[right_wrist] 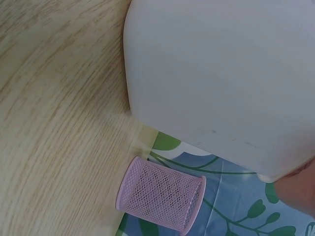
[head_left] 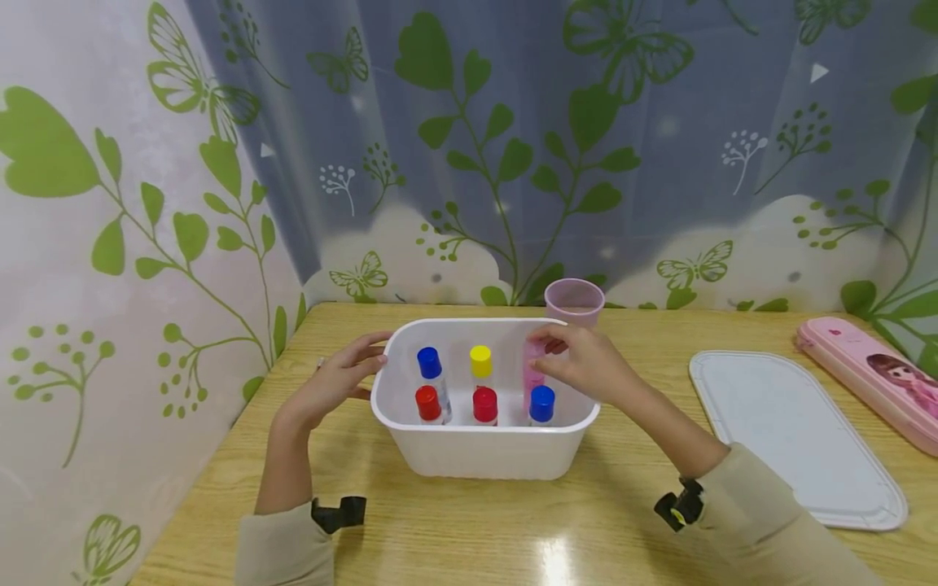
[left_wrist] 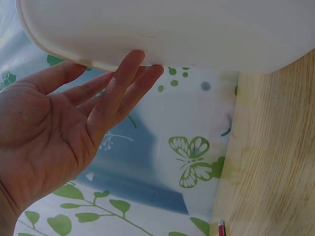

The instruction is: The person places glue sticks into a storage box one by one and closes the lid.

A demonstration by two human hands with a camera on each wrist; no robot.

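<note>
My right hand pinches the pink tube at the back right of the white box, behind a blue-capped tube; my left hand is flat and open, fingers touching the box's left rim.

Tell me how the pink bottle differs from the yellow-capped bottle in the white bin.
The right hand pinches the pink bottle at its top; the yellow-capped bottle stands untouched. The pink bottle is at the back right, the yellow-capped one at the back middle. Both stand upright inside the white bin.
</note>
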